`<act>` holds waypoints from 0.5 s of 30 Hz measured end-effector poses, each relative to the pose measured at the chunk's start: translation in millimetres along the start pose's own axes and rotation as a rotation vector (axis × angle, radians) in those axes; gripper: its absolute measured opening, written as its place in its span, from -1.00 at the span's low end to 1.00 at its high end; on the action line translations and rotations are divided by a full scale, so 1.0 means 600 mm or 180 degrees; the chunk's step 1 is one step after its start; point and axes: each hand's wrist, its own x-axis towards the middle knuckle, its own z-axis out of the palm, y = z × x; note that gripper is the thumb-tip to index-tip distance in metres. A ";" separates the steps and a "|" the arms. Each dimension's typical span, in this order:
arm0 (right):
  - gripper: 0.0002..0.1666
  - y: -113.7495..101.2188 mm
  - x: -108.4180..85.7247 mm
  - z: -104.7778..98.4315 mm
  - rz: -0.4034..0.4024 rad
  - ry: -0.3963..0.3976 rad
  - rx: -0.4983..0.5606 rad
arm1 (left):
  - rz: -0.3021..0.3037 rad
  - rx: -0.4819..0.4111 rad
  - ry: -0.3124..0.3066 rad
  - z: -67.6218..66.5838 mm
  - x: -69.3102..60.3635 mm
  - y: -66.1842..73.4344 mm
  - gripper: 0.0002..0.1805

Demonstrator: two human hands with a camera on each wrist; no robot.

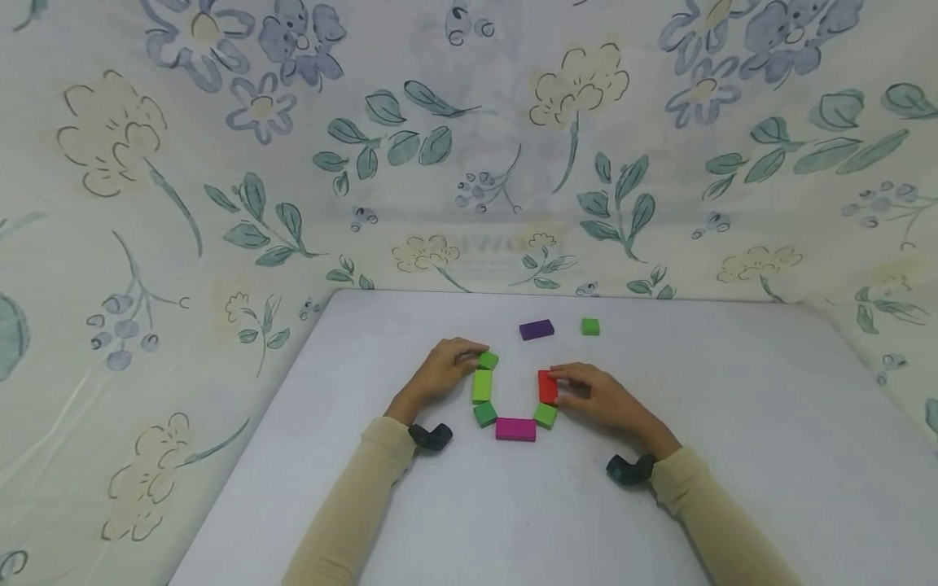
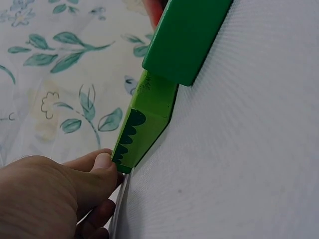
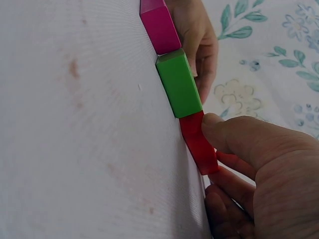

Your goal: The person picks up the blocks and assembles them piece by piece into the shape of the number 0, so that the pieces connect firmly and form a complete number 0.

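Note:
Several coloured blocks lie in a U on the white table. At its upper left end, my left hand (image 1: 442, 368) pinches a small green block (image 1: 488, 360), which touches a lime block (image 1: 481, 387). The left wrist view shows dark scallops on the lime block (image 2: 142, 127), beyond the thumb. My right hand (image 1: 597, 396) grips a red block (image 1: 547, 387) by its right side, thumb at the near end and fingers at the far end. The red block (image 3: 199, 144) meets a light green block (image 1: 545, 416). A magenta block (image 1: 516, 430) and a dark green block (image 1: 485, 414) form the bottom.
Beyond the U lie a purple block (image 1: 536, 330) and another small green block (image 1: 590, 326). A flower-printed sheet (image 1: 469, 179) rises behind the white table (image 1: 733, 391). Each wrist bears a dark camera mount (image 1: 431, 437).

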 end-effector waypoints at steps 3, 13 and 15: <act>-0.41 0.000 0.000 -0.001 -0.0020 0.0004 -0.0002 | -0.0010 0.0016 -0.0003 0.000 0.000 0.000 -0.65; -0.40 -0.003 -0.001 -0.001 0.0040 0.0014 -0.0044 | -0.0086 0.0046 -0.0025 0.000 -0.002 0.000 -0.66; -0.40 -0.003 -0.001 -0.001 0.0055 0.0007 -0.0053 | -0.0107 0.0058 -0.0035 0.000 -0.002 0.001 -0.66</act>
